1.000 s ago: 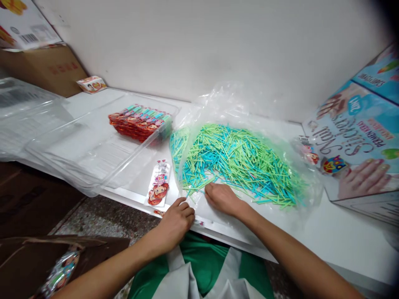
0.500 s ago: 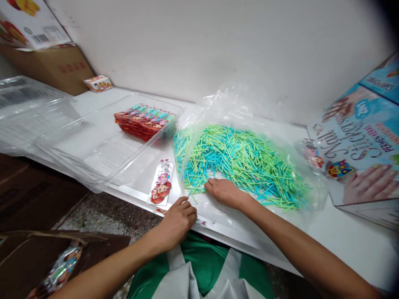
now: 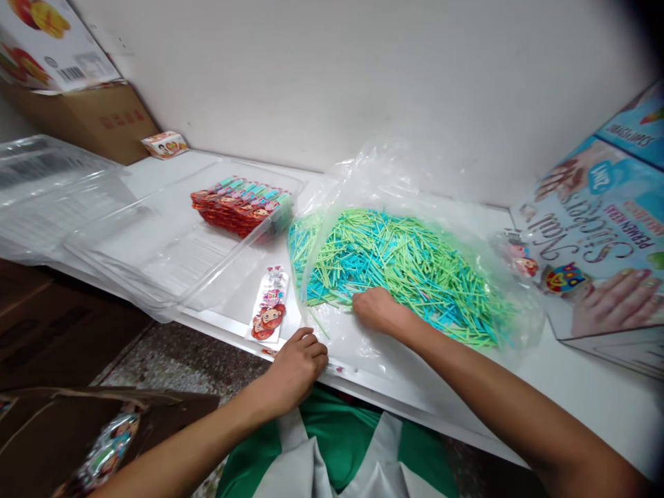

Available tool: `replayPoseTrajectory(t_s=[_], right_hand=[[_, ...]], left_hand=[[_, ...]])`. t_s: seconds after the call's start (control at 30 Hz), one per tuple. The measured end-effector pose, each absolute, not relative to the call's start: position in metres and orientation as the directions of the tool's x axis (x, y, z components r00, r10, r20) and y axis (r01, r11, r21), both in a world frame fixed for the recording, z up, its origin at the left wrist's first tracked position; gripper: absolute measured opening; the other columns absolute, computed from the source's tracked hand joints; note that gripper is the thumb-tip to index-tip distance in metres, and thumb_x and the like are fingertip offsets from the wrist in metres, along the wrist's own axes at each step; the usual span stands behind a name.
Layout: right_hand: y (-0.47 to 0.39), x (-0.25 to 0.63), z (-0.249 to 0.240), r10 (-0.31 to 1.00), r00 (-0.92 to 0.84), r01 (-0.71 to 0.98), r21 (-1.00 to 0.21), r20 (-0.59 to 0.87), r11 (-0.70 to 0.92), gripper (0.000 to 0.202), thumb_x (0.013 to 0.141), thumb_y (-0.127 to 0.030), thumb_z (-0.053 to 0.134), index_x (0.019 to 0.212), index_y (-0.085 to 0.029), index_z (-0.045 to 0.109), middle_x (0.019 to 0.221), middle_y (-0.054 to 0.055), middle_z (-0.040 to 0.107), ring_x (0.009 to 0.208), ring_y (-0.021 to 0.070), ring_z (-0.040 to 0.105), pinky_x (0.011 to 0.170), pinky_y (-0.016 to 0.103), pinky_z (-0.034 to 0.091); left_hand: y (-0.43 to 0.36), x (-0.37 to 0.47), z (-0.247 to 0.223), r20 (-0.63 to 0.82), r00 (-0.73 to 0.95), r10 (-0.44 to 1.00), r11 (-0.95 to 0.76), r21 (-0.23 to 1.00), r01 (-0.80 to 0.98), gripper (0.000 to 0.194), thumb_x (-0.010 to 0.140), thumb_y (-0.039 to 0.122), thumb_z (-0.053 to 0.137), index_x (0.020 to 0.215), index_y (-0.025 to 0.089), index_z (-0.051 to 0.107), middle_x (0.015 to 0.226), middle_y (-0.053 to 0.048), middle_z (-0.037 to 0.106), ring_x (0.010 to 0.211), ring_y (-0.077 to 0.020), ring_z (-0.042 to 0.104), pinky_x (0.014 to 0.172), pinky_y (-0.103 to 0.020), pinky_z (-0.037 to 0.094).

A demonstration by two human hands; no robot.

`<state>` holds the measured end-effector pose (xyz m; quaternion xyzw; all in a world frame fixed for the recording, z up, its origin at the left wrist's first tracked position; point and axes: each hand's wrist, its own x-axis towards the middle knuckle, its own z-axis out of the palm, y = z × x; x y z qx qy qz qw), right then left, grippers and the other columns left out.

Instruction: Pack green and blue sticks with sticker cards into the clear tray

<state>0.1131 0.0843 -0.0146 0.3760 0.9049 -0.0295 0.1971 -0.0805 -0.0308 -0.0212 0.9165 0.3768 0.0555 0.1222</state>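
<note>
My left hand (image 3: 299, 364) is at the table's front edge, its fingers curled over a narrow printed sachet (image 3: 338, 369) that shows only at both sides of the hand. At the near edge of a heap of thin green and blue sticks (image 3: 399, 259), my right hand (image 3: 377, 309) is closed and touches the heap. Its fingertips are hidden, so what they hold cannot be made out. The heap lies in an opened clear plastic bag (image 3: 357, 349). One loose green stick (image 3: 319, 323) rests just beyond my left hand. A flat sachet with a red-haired cartoon figure (image 3: 268, 310) lies to the left.
A clear tray (image 3: 202, 283) holds stacked sachets (image 3: 238, 207). More clear trays (image 3: 46, 187) are piled at the left. Cartons (image 3: 108, 117) and a small box (image 3: 164, 144) stand behind. A large blue printed box (image 3: 606, 242) stands right. An open carton (image 3: 171, 415) sits below the table.
My right hand has moved slightly right and away from me along the heap, and its fingers have curled in. A blue stick near my left fingertips no longer shows. My left hand stays put.
</note>
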Motion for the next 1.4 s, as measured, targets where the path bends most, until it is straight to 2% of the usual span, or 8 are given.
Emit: replayPoseTrajectory(t_s=[0.23,0.33,0.47,0.6,0.83,1.03,1.27,1.4], right_hand=[[0.081,0.166,-0.006,0.757,-0.551,0.799,0.04,-0.351,0.6,0.036,0.087,-0.029,0.047,0.119,-0.012,0.049,0.088,0.013,0.07,0.08,0.026,0.067,0.06,0.027,0.04],[0.077,0.178,-0.005,0.778,-0.529,0.827,0.0,-0.339,0.562,0.041,0.087,-0.038,0.047,0.121,-0.013,0.045,0.091,0.01,0.069,0.082,0.0232,0.065,0.059,0.025,0.037],[0.072,0.185,-0.001,0.785,-0.522,0.834,-0.006,-0.332,0.552,0.026,0.09,-0.032,0.041,0.105,-0.016,0.054,0.093,0.01,0.068,0.083,0.0226,0.064,0.061,0.026,0.035],[0.07,0.176,0.001,0.761,-0.565,0.804,-0.007,-0.32,0.594,0.028,0.09,-0.029,0.041,0.112,-0.017,0.053,0.106,0.011,0.065,0.09,0.0232,0.063,0.068,0.028,0.039],[0.084,0.146,-0.014,0.759,-0.546,0.803,0.036,-0.355,0.595,0.025,0.084,-0.011,0.042,0.102,-0.009,0.059,0.094,0.019,0.068,0.084,0.0274,0.066,0.067,0.032,0.043],[0.087,0.16,-0.012,0.799,-0.525,0.835,0.003,-0.294,0.55,0.024,0.09,-0.025,0.04,0.098,-0.01,0.057,0.088,0.017,0.068,0.078,0.0266,0.066,0.065,0.032,0.042],[0.068,0.178,-0.016,0.893,-0.443,0.887,-0.187,-0.081,0.423,0.029,0.096,-0.035,0.027,0.092,-0.015,0.048,0.091,0.012,0.061,0.083,0.023,0.057,0.075,0.033,0.039],[0.061,0.172,-0.027,0.925,-0.38,0.854,-0.384,-0.002,0.35,0.03,0.098,-0.028,0.014,0.107,-0.016,0.04,0.092,0.009,0.06,0.081,0.0189,0.057,0.072,0.029,0.042]], left_hand=[[-0.03,-0.081,-0.025,0.024,0.711,0.703,-0.688,0.277,0.671,0.017,0.083,0.012,0.046,0.086,0.019,0.061,0.083,-0.006,0.063,0.083,-0.0196,0.053,0.094,-0.04,0.033],[-0.03,-0.081,-0.025,0.033,0.715,0.698,-0.693,0.281,0.664,0.016,0.083,0.012,0.046,0.085,0.019,0.061,0.083,-0.006,0.063,0.082,-0.0195,0.053,0.094,-0.04,0.033],[-0.03,-0.081,-0.026,0.028,0.711,0.702,-0.689,0.277,0.669,0.016,0.083,0.012,0.047,0.084,0.019,0.061,0.083,-0.006,0.063,0.081,-0.0196,0.053,0.093,-0.04,0.034],[-0.03,-0.081,-0.025,0.027,0.706,0.707,-0.685,0.273,0.676,0.018,0.083,0.013,0.046,0.087,0.019,0.062,0.083,-0.006,0.063,0.082,-0.0196,0.053,0.093,-0.04,0.034],[-0.03,-0.081,-0.025,0.027,0.707,0.707,-0.687,0.266,0.677,0.017,0.082,0.013,0.047,0.088,0.019,0.062,0.084,-0.006,0.063,0.083,-0.0199,0.053,0.094,-0.04,0.033],[-0.031,-0.08,-0.022,0.028,0.695,0.719,-0.674,0.277,0.685,0.016,0.081,0.012,0.047,0.085,0.019,0.061,0.086,-0.006,0.064,0.083,-0.0192,0.054,0.094,-0.039,0.033],[-0.03,-0.08,-0.021,0.027,0.701,0.712,-0.679,0.281,0.678,0.016,0.08,0.012,0.048,0.086,0.019,0.061,0.087,-0.006,0.064,0.083,-0.0196,0.054,0.093,-0.04,0.034],[-0.03,-0.079,-0.023,0.037,0.701,0.712,-0.682,0.278,0.677,0.016,0.08,0.012,0.049,0.087,0.019,0.061,0.087,-0.006,0.064,0.082,-0.0195,0.055,0.093,-0.04,0.034]])
